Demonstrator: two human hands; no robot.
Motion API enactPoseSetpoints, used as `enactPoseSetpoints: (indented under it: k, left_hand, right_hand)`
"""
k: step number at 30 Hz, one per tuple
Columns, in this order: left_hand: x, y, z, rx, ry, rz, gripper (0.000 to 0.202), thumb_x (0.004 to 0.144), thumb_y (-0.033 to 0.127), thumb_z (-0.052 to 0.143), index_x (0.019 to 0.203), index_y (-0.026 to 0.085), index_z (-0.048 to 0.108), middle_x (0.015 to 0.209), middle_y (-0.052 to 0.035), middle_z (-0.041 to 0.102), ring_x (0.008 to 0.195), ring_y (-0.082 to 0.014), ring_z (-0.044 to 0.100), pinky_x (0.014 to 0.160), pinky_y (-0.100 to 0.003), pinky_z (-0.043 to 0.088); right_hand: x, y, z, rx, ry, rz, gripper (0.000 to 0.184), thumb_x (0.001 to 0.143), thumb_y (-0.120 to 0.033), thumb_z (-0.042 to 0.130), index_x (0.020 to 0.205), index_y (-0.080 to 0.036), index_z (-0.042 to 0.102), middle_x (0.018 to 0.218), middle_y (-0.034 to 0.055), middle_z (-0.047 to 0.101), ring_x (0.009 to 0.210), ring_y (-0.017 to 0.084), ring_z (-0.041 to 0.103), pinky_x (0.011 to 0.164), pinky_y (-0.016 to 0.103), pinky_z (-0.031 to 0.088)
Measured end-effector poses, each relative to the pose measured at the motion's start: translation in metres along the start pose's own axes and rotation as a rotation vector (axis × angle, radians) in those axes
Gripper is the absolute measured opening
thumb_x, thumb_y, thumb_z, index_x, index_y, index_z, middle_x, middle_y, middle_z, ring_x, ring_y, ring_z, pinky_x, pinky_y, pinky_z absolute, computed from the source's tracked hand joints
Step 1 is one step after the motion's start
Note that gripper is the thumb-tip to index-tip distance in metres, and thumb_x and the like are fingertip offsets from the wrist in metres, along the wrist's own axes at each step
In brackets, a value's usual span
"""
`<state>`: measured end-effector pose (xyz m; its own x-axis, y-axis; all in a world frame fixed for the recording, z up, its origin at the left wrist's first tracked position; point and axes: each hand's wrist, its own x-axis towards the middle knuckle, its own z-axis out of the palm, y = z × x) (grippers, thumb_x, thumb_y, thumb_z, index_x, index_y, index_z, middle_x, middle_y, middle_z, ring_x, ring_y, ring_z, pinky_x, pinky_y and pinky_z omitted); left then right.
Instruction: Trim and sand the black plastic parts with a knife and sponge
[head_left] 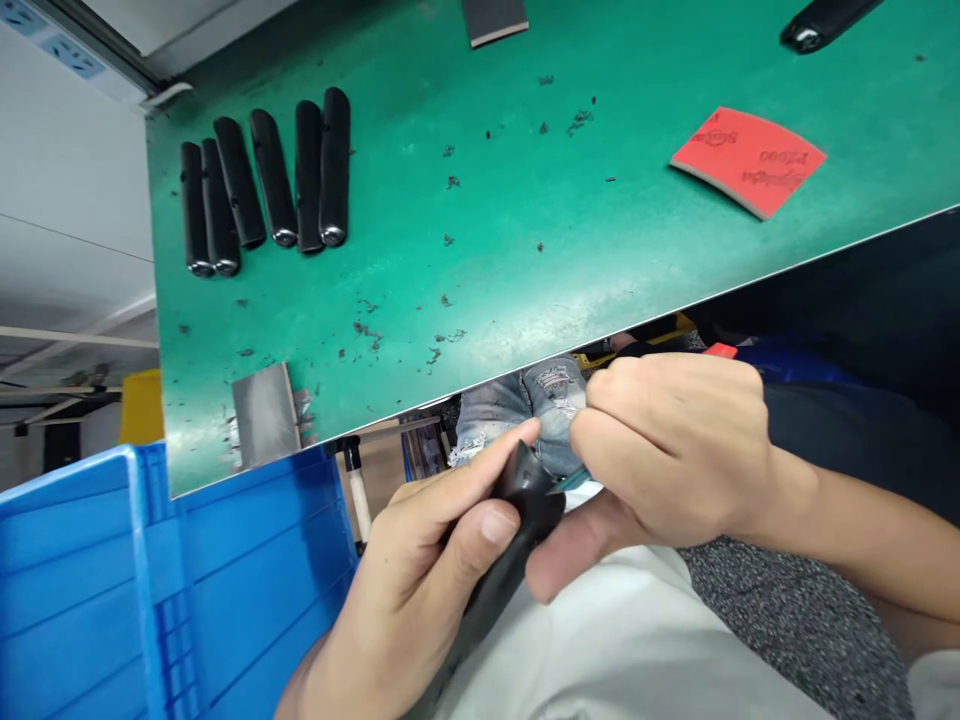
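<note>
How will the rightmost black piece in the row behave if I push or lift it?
The rightmost black piece will probably feel stiff, given its straight, even outline. Its long, rounded body may roll if pushed sideways, perhaps into the close neighbour. The shine on its near end hints at a smooth, possibly slippery surface.

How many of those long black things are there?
8: six black pieces side by side at the left of the green table; a seventh piece cut off at the top right; an eighth piece held in the left hand. Others may be out of view.
</note>
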<state>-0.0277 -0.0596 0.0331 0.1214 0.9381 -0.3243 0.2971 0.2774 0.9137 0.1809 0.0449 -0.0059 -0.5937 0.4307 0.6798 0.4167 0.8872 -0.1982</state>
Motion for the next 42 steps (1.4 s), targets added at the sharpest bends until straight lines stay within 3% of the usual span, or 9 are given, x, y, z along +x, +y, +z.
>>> enactPoseSetpoints:
  k: [7,20,22,26,29,33,37,42]
  left_hand:
    - [0.0,-0.004,0.003,0.011,0.038,-0.001,0.039,0.109,0.036,0.052,0.143,0.054,0.061,0.146,0.0221,0.062,0.138,-0.0045,0.058,0.114,-0.006,0.037]
    - [0.003,-0.005,0.008,-0.022,0.127,-0.015,0.036,0.109,0.036,0.054,0.139,0.049,0.067,0.144,0.0181,0.065,0.138,-0.006,0.058,0.113,-0.006,0.039]
    - [0.005,-0.006,0.01,-0.068,0.151,-0.031,0.035,0.108,0.037,0.055,0.139,0.048,0.067,0.145,0.0176,0.065,0.14,-0.0079,0.057,0.115,-0.009,0.04]
    - [0.011,-0.007,0.013,-0.138,0.178,-0.043,0.034,0.108,0.039,0.054,0.139,0.046,0.068,0.145,0.016,0.065,0.14,-0.0112,0.057,0.116,-0.015,0.043]
    - [0.013,-0.007,0.014,-0.137,0.196,-0.032,0.035,0.109,0.04,0.052,0.139,0.045,0.068,0.147,0.0148,0.065,0.141,-0.012,0.057,0.116,-0.015,0.043]
    - [0.014,-0.009,0.015,-0.147,0.189,-0.041,0.035,0.109,0.041,0.052,0.139,0.045,0.068,0.147,0.0136,0.065,0.141,-0.013,0.057,0.115,-0.016,0.044]
    - [0.013,-0.01,0.017,-0.156,0.19,-0.041,0.035,0.109,0.041,0.051,0.139,0.045,0.068,0.146,0.0128,0.066,0.14,-0.0141,0.059,0.116,-0.019,0.044]
    - [0.016,-0.005,0.017,-0.186,0.197,-0.053,0.035,0.108,0.043,0.053,0.139,0.041,0.069,0.146,0.0084,0.067,0.14,-0.0224,0.059,0.122,-0.033,0.042]
  right_hand:
    - [-0.009,-0.004,0.004,-0.086,0.031,-0.016,0.055,0.098,-0.068,0.059,0.068,-0.024,0.045,0.058,-0.0031,0.04,0.055,0.015,0.033,0.05,0.036,0.023]
    - [-0.013,-0.011,0.013,-0.092,0.077,0.035,0.057,0.104,-0.063,0.053,0.064,-0.024,0.043,0.056,-0.0026,0.042,0.052,0.015,0.034,0.051,0.036,0.023]
    - [-0.013,-0.015,0.015,-0.083,0.054,0.068,0.059,0.105,-0.066,0.049,0.063,-0.024,0.045,0.056,-0.0019,0.043,0.052,0.015,0.036,0.051,0.035,0.025]
    - [-0.01,-0.022,0.018,-0.069,0.009,0.151,0.074,0.097,-0.087,0.034,0.059,-0.024,0.044,0.055,-0.003,0.036,0.051,0.014,0.034,0.049,0.035,0.027]
    - [-0.01,-0.023,0.019,-0.08,0.001,0.157,0.076,0.091,-0.092,0.036,0.061,-0.023,0.046,0.056,-0.0039,0.036,0.052,0.014,0.034,0.05,0.034,0.028]
    - [-0.011,-0.022,0.019,-0.09,-0.017,0.13,0.077,0.088,-0.094,0.04,0.063,-0.022,0.05,0.056,-0.0042,0.037,0.052,0.014,0.033,0.05,0.034,0.026]
    - [-0.012,-0.022,0.02,-0.066,-0.005,0.124,0.071,0.096,-0.085,0.043,0.062,-0.022,0.048,0.056,-0.0038,0.039,0.052,0.014,0.034,0.05,0.034,0.027]
    - [-0.013,-0.024,0.022,-0.043,0.004,0.127,0.068,0.103,-0.076,0.04,0.061,-0.023,0.047,0.056,-0.0034,0.039,0.051,0.014,0.033,0.051,0.034,0.026]
